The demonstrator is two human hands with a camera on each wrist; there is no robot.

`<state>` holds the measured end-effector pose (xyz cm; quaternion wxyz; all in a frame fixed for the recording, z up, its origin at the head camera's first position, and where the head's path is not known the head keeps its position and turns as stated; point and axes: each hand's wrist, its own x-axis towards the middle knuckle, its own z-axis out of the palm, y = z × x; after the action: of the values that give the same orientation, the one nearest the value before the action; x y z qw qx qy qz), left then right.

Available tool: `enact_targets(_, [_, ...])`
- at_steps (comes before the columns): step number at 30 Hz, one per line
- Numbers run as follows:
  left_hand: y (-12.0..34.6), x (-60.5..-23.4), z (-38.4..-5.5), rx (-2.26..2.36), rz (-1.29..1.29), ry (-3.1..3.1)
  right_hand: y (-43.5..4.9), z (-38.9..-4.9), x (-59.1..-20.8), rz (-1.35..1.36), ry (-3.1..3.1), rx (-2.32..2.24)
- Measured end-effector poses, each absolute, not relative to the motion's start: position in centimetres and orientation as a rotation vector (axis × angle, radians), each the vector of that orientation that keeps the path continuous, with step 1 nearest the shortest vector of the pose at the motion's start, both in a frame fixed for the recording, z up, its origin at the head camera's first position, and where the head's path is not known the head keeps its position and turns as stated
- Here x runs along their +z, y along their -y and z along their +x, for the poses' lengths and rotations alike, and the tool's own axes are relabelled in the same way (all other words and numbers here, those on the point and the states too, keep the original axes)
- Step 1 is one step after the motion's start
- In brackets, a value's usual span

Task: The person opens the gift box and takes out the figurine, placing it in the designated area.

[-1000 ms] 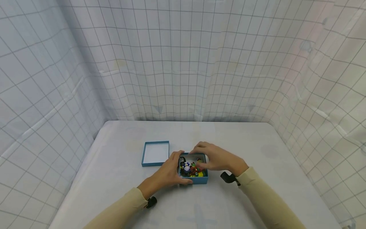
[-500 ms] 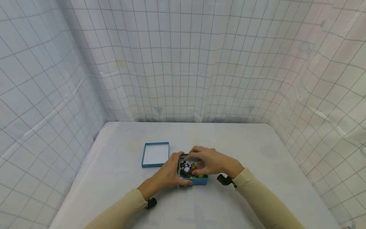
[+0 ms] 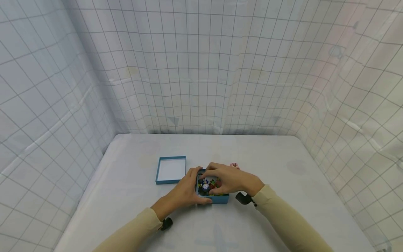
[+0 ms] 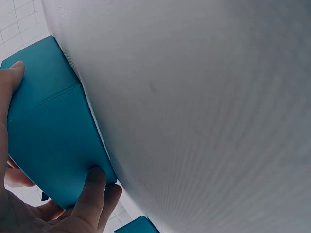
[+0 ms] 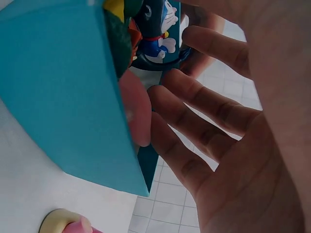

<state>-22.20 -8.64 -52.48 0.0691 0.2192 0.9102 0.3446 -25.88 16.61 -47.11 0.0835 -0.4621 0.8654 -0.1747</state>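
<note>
My left hand [image 3: 185, 190] grips the left side of an open blue box [image 3: 218, 200], thumb along the front wall and fingers toward the back. Inside lie several small colourful toy figurines, among them a blue-and-white cat figurine [image 5: 158, 41] and a rounded pink piece [image 5: 137, 109]. My right hand [image 3: 233, 179] reaches over the box from the right, its fingers spread and slightly bent above the figurines. In the right wrist view, nothing shows held between those fingers. Part of the box's contents is hidden under this hand.
A shallow blue-rimmed lid [image 3: 171, 170] with a white inside lies left of the box, behind the left hand. Just behind the right hand, a small pink figurine [image 3: 234, 165] sits on the white table [image 3: 267, 150]. White gridded curtains [image 3: 201, 70] enclose the table.
My right hand has moved left, deeper over the box. The pink figurine has come into sight behind it. My left hand and the box stay in place.
</note>
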Motion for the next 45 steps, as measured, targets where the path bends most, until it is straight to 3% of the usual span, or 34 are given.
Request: enact_targets(45, [8.8,-52.8,-22.5,1.038,0.659,-2.742,-15.2,-26.0,-47.4,-1.364,-2.504,-0.606])
